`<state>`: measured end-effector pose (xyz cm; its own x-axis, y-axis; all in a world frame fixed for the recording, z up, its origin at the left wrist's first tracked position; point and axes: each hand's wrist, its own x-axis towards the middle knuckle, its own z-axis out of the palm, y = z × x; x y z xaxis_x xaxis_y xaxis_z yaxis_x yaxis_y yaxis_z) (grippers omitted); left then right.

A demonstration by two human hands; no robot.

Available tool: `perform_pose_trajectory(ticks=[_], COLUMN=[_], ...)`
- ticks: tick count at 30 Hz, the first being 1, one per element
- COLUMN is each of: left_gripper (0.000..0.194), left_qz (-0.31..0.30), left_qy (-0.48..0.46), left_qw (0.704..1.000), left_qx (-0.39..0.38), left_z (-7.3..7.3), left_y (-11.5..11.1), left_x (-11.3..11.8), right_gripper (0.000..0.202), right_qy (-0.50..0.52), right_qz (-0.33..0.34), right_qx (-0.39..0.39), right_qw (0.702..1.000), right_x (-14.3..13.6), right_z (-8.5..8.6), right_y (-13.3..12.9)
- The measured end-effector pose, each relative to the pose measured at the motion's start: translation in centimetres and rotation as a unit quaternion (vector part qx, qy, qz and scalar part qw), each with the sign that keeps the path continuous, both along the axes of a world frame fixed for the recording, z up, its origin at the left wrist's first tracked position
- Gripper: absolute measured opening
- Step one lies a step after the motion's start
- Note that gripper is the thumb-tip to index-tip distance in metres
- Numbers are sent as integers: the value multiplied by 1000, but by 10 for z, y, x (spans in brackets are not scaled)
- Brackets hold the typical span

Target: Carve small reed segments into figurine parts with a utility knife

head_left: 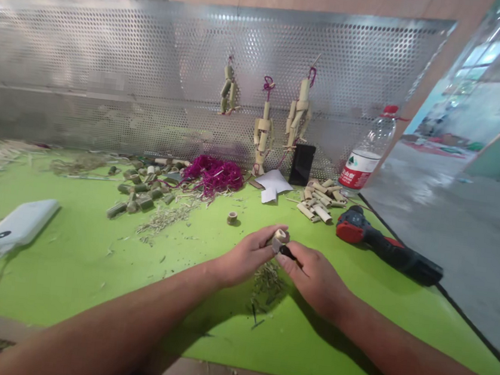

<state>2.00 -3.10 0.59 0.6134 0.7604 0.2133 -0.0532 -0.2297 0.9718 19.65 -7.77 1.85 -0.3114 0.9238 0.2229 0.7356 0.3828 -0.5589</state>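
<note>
Over the green table (129, 294), my left hand (249, 253) is closed on a short hollow bamboo piece (280, 235), its open end facing up. My right hand (316, 276) grips a small knife (286, 251) by its black handle. The blade lies against the side of the bamboo piece. Beneath my hands is a pile of shavings (269, 280). A separate short bamboo ring (232, 218) stands on the table just beyond my left hand.
Behind are bamboo pieces (144, 199), purple string (215, 176), pale tubes (321, 200), a phone (302, 164) and a bottle (366, 155). Bamboo figures (263, 132) hang on the perforated metal panel (154, 80). A power tool (388, 245) lies right, a white power bank (20, 224) left.
</note>
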Motion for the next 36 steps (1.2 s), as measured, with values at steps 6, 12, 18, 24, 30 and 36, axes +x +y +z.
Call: perform_pose_trajectory(ticks=[6,12,18,24,30,36], left_gripper=[45,32,34,35,34,34], left_qz=[-36,-23,60,151,76,80], left_qy=[41,70,136,182,132,153], left_qw=[998,988,976,955,975,969], left_qx=[37,134,157,179,160,179], left_z=[7,7,4,8,7,8], left_y=[-5,-5,-11,-17,-15,-14], left_x=[-4,-2,1,4,3,3], right_gripper=[31,34,32,31,32,31], right_qy=[3,-5,-44,-16,5,-1], right_qz=[-14,-24,-35,-42,-19,-22], right_qx=[-4,11,43,38,6,12], right_qw=[1000,1000,997,998,1000,1000], right_x=[1,0,-1,-1,-1,0], right_z=[-1,-1,0,0,0,0], right_y=[1,0,0,0,1,-1])
